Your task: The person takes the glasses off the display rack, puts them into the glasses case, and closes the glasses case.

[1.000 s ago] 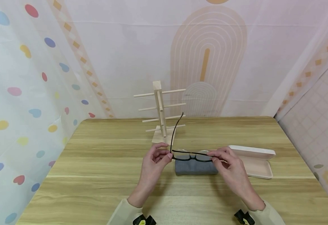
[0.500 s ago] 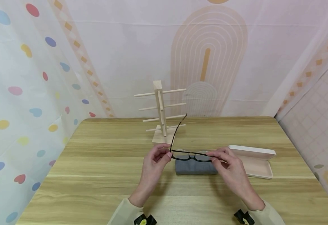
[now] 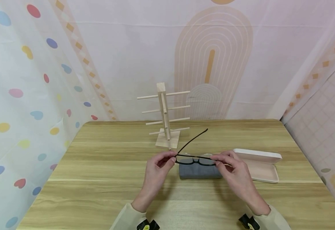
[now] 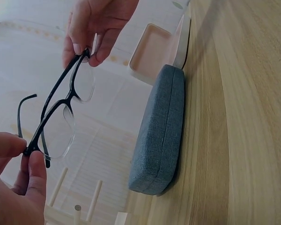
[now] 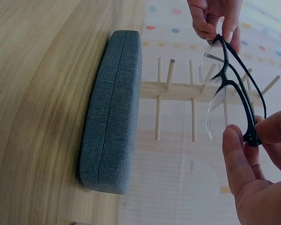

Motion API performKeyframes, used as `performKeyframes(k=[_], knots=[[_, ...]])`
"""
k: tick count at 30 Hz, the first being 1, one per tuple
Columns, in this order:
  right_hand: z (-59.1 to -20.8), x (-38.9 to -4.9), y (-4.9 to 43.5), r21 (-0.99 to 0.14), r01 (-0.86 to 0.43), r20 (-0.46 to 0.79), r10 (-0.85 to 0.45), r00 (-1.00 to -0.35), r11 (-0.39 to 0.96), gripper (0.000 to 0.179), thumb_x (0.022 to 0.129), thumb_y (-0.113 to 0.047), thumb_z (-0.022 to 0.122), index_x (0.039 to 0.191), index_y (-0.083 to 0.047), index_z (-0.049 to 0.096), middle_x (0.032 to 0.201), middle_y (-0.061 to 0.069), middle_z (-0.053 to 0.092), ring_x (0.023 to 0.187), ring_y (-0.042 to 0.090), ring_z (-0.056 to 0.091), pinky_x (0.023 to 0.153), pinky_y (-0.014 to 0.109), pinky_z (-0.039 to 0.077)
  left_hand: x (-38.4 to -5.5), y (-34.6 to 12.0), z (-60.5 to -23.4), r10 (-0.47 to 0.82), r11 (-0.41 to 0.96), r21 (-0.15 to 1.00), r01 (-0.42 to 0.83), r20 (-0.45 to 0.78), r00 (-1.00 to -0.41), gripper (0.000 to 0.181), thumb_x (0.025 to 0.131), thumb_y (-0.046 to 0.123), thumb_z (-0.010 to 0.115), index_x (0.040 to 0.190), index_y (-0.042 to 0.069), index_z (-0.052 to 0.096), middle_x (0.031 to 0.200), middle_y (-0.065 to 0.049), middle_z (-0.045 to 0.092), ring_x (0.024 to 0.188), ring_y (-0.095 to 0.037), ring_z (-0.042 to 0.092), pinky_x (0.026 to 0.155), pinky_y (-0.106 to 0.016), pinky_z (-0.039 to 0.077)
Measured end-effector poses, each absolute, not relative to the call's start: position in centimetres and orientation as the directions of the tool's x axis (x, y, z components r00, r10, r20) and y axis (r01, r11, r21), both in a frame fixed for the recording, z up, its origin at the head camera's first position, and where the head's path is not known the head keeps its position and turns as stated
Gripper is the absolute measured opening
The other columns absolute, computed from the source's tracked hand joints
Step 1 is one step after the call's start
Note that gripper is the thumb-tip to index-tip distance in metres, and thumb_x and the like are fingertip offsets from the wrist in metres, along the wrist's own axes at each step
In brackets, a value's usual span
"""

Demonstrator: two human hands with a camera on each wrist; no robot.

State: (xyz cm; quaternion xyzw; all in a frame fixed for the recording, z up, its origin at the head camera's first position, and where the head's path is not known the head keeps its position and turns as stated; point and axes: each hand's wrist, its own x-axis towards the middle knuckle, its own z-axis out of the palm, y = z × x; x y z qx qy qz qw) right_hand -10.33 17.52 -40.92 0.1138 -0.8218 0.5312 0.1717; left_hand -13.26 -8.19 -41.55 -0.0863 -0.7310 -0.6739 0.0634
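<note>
Black half-rim eyeglasses point(image 3: 196, 160) are held up between both hands, above a grey-blue fabric glasses case point(image 3: 200, 172). My left hand point(image 3: 158, 169) pinches the frame's left corner at the hinge; the left temple arm slants up and inward toward the right. The right hand point(image 3: 235, 169) pinches the other corner, where the second temple arm lies folded across behind the lenses. In the left wrist view the glasses point(image 4: 56, 105) are well apart from the case point(image 4: 159, 131), which appears shut on the table.
A wooden peg stand point(image 3: 164, 111) with several pairs of rods rises behind the hands. At right, an opened white case with a pale pink lining point(image 3: 260, 169) lies on the wooden table point(image 3: 98, 179). Patterned cloth point(image 3: 127, 57) hangs around the back and sides.
The left temple arm has swung inward and down toward the right, from nearly upright to a slant. The left fingers have shifted slightly at the hinge; the right hand stays put.
</note>
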Motion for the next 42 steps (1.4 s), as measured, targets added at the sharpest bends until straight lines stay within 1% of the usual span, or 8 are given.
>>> performKeyframes(k=[6, 13, 16, 29, 42], knots=[[-40.96, -10.35, 17.56, -0.835, -0.371, 0.405, -0.003, -0.914, 0.405, 0.028, 0.097, 0.005, 0.064, 0.108, -0.015, 0.081, 0.105, -0.001, 0.065, 0.091, 0.006, 0.063, 0.079, 0.016, 0.056, -13.26, -8.2, -41.65, 0.043, 0.1, 0.972, 0.214, 0.21, -0.977, 0.016, 0.094, -0.003, 0.07, 0.106, 0.004, 0.08, 0.108, -0.01, 0.076, 0.092, -0.015, 0.07, 0.08, -0.022, 0.057], [-40.96, -10.26, 17.64, -0.842, -0.36, 0.391, -0.005, -0.92, 0.402, 0.029, 0.098, 0.004, 0.063, 0.109, -0.015, 0.08, 0.106, -0.001, 0.064, 0.092, 0.006, 0.065, 0.08, 0.017, 0.056, -13.27, -8.17, -41.76, 0.043, 0.107, 0.971, 0.213, 0.21, -0.977, 0.015, 0.093, -0.004, 0.07, 0.103, 0.002, 0.08, 0.107, -0.01, 0.076, 0.091, -0.013, 0.07, 0.08, -0.021, 0.057], [-40.95, -10.25, 17.64, -0.842, -0.358, 0.39, -0.004, -0.921, 0.403, 0.029, 0.098, 0.004, 0.063, 0.109, -0.016, 0.08, 0.106, -0.001, 0.065, 0.092, 0.006, 0.065, 0.08, 0.017, 0.056, -13.26, -8.15, -41.78, 0.042, 0.114, 0.97, 0.215, 0.211, -0.976, 0.016, 0.093, -0.004, 0.07, 0.102, 0.004, 0.081, 0.106, -0.009, 0.076, 0.09, -0.013, 0.07, 0.08, -0.021, 0.057], [-40.86, -10.24, 17.68, -0.845, -0.367, 0.393, -0.012, -0.919, 0.389, 0.027, 0.099, 0.004, 0.063, 0.11, -0.013, 0.08, 0.105, 0.0, 0.064, 0.093, 0.007, 0.065, 0.082, 0.017, 0.057, -13.26, -8.09, -41.73, 0.049, 0.128, 0.965, 0.228, 0.223, -0.974, 0.019, 0.091, -0.007, 0.07, 0.099, 0.006, 0.082, 0.103, -0.008, 0.075, 0.091, -0.013, 0.068, 0.079, -0.02, 0.056], [-40.93, -10.22, 17.79, -0.846, -0.364, 0.392, -0.01, -0.92, 0.39, 0.026, 0.099, 0.004, 0.064, 0.107, -0.013, 0.08, 0.104, 0.0, 0.064, 0.092, 0.007, 0.064, 0.08, 0.017, 0.057, -13.24, -8.1, -41.9, 0.064, 0.176, 0.958, 0.225, 0.217, -0.974, 0.021, 0.09, -0.008, 0.07, 0.098, 0.008, 0.082, 0.102, -0.006, 0.074, 0.092, -0.014, 0.067, 0.079, -0.021, 0.055]])
